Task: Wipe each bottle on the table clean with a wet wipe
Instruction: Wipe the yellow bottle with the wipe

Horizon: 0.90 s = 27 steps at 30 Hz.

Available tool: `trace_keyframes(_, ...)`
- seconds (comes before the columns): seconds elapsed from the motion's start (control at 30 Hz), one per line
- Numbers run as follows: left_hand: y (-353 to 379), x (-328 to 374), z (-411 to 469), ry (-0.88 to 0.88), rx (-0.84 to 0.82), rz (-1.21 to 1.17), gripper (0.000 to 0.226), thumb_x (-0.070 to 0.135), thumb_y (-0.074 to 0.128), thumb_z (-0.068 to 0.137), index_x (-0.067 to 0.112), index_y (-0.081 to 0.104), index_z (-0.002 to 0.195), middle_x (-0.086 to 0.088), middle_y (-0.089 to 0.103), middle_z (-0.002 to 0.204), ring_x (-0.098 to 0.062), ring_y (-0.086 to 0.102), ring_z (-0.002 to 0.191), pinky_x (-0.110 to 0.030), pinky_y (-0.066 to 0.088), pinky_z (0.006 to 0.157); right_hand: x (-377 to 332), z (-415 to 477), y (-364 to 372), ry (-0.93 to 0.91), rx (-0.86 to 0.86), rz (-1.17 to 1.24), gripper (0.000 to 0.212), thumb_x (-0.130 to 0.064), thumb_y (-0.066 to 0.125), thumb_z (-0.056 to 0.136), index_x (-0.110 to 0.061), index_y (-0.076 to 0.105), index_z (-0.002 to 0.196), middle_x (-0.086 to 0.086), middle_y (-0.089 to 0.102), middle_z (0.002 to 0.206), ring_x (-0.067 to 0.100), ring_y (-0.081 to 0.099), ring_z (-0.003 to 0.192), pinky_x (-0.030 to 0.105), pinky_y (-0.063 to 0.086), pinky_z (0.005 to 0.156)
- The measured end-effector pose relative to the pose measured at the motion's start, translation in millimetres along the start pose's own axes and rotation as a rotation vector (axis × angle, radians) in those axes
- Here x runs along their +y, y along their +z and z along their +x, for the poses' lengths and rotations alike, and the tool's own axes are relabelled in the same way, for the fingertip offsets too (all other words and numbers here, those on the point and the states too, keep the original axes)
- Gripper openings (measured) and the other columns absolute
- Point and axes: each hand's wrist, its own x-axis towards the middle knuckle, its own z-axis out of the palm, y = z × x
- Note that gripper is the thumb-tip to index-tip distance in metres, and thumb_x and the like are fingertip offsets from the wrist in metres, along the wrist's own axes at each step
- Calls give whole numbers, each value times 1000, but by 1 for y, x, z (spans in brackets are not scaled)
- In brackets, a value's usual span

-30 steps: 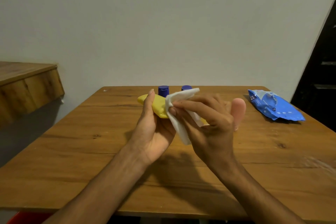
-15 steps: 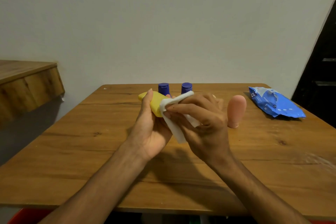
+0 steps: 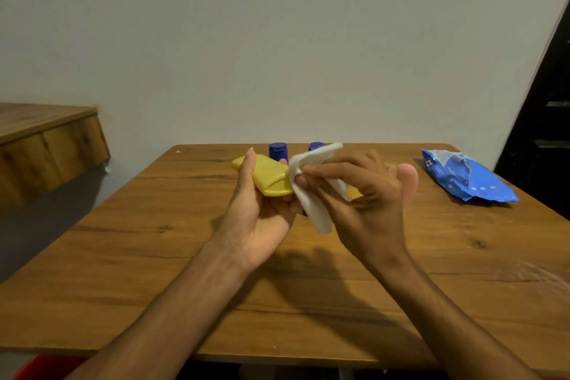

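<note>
My left hand point(image 3: 259, 213) grips a yellow bottle point(image 3: 267, 175) held sideways above the middle of the wooden table point(image 3: 129, 256), its cap end pointing left. My right hand point(image 3: 367, 203) pinches a white wet wipe point(image 3: 311, 188) and holds it against the bottle's right part, which the wipe and fingers hide. Two bottles with dark blue caps stand behind the hands: one point(image 3: 278, 150) left, the other point(image 3: 316, 146) mostly hidden. A pink bottle point(image 3: 408, 177) shows behind my right hand.
A blue pack of wet wipes point(image 3: 465, 177) lies at the table's back right. A wooden shelf point(image 3: 46, 145) juts from the wall on the left. A dark door point(image 3: 543, 120) stands at the right.
The wipe has slid a little to the right along the yellow bottle, baring more of its cap end. Both hands keep their hold.
</note>
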Motion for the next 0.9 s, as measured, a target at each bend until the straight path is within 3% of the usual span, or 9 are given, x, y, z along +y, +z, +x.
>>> trace_keyframes(0.1, 2, 2, 2, 51, -16, 66, 48, 52, 46, 95, 7, 58, 107, -7, 67, 80, -15, 59, 67, -24, 43, 58, 4, 6, -8, 76, 49, 2, 18, -21, 76, 79, -18, 72, 97, -5, 68, 94, 16, 61, 91, 35, 50, 73)
trace_keyframes(0.2, 3, 3, 2, 72, -22, 103, 50, 54, 45, 95, 7, 58, 106, -8, 66, 82, -16, 56, 62, -23, 41, 50, 4, 10, -11, 92, 72, 10, 20, -18, 75, 80, -15, 72, 99, -4, 68, 94, 13, 62, 91, 25, 50, 75)
trace_keyframes(0.27, 2, 2, 2, 61, -2, 88, 53, 55, 48, 93, 6, 57, 113, -9, 67, 84, -16, 60, 65, -24, 46, 54, 1, 11, -11, 88, 69, 24, 20, -19, 75, 80, -16, 71, 100, -6, 68, 96, 14, 63, 92, 26, 51, 76)
trace_keyframes(0.33, 1, 1, 1, 48, 6, 23, 56, 54, 52, 92, 4, 58, 117, -11, 68, 86, -18, 65, 74, -29, 58, 68, -4, 9, -8, 75, 60, 40, 19, -22, 74, 80, -19, 71, 98, -7, 68, 95, 16, 63, 93, 28, 51, 75)
trace_keyframes(0.4, 2, 0, 0, 28, -9, 11, 62, 55, 52, 91, 2, 58, 123, -15, 69, 92, -22, 67, 83, -35, 59, 80, -8, 4, -3, 48, 40, 53, 18, -24, 75, 79, -18, 72, 96, -5, 69, 94, 19, 61, 92, 33, 49, 76)
trace_keyframes(0.47, 2, -1, -3, -10, -21, 44, 67, 58, 50, 90, -1, 61, 122, -17, 69, 92, -25, 70, 83, -38, 60, 77, -11, -1, 2, 6, -19, 53, 21, -32, 72, 80, -20, 72, 98, -4, 69, 97, 17, 59, 94, 44, 48, 74)
trace_keyframes(0.57, 3, 0, -5, -33, -1, 48, 71, 60, 52, 88, 1, 58, 128, -17, 68, 92, -25, 69, 85, -37, 61, 74, -7, -5, 5, -91, -98, 11, 22, -32, 69, 82, -20, 70, 100, -3, 67, 101, 11, 55, 94, 42, 46, 71)
trace_keyframes(0.7, 3, 1, -2, 10, 13, 1, 69, 55, 52, 92, 0, 51, 134, -19, 67, 97, -25, 66, 86, -38, 59, 79, 1, 1, -1, -41, -25, -37, 21, -33, 71, 81, -20, 73, 97, -6, 67, 97, 14, 57, 92, 50, 44, 70)
trace_keyframes(0.9, -1, -6, -6, -80, -15, 41, 65, 58, 52, 89, 0, 65, 115, -17, 69, 89, -25, 71, 79, -35, 61, 64, -9, -7, 8, -111, -93, -1, 21, -34, 68, 83, -19, 73, 97, -4, 68, 95, 17, 56, 89, 51, 44, 67)
